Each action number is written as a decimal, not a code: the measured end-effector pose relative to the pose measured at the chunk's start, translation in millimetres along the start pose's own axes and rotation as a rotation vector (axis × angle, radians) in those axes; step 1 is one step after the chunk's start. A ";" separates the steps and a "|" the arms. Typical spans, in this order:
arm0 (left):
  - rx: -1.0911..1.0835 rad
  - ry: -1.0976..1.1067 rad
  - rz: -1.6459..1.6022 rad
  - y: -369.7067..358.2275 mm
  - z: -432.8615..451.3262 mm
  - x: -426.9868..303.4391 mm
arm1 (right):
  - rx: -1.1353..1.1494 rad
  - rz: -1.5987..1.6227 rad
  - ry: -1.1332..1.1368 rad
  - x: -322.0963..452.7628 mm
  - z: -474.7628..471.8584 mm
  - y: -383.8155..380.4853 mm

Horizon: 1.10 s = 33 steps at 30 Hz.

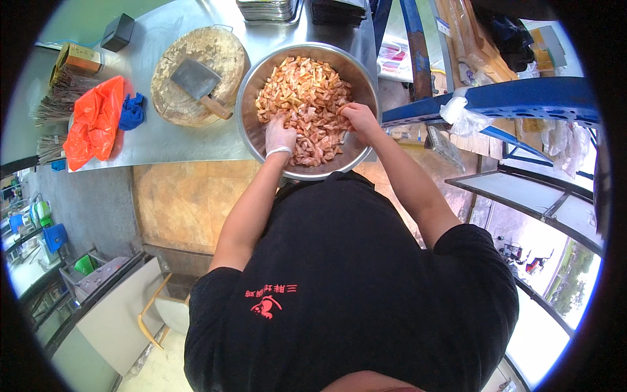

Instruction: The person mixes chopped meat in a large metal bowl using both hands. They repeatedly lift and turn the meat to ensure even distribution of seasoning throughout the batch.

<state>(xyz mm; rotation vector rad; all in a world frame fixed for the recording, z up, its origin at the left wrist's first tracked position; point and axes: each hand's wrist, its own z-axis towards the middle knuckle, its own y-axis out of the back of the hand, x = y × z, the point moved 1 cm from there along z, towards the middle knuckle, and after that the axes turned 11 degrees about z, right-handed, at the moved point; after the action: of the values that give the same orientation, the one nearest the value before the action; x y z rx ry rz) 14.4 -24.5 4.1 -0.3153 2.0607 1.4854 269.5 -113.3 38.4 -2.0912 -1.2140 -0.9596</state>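
Observation:
A large stainless-steel bowl point(250, 139) stands at the table's front edge, against my body. Inside is a heap of small chopped raw meat pieces point(306, 93), more pinkish towards the near side. My left hand point(281, 136), in a clear thin glove with a white band at the wrist, has its fingertips sunk in the left part of the heap. At the heap's right edge, my right hand point(361, 120) touches the pieces with curled fingers. What either hand holds is hidden by the fingers and the meat.
Left of the bowl, a cleaver point(198, 81) lies on a round wooden chopping block point(171, 105). Further left are a blue cloth point(131, 111), an orange plastic bag point(95, 127) and bundled skewers point(56, 105). Stacked metal trays point(268, 10) stand behind. A blue metal rack point(539, 95) borders the right.

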 end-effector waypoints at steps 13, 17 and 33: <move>0.000 0.031 0.038 -9.1 6.0 8.9 | 0.012 0.096 -0.044 9.6 2.2 0.8; 0.042 0.039 0.018 -4.2 5.2 6.7 | -0.052 -0.032 -0.011 10.6 3.5 -4.8; 0.042 0.046 0.010 2.6 0.0 -0.5 | -0.119 -0.018 0.088 40.2 -8.5 -13.1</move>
<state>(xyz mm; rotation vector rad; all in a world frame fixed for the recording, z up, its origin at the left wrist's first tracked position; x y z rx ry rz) 13.5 -23.6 6.5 -0.3258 2.1299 1.4510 269.0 -93.2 76.5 -2.1085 -1.1584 -1.1450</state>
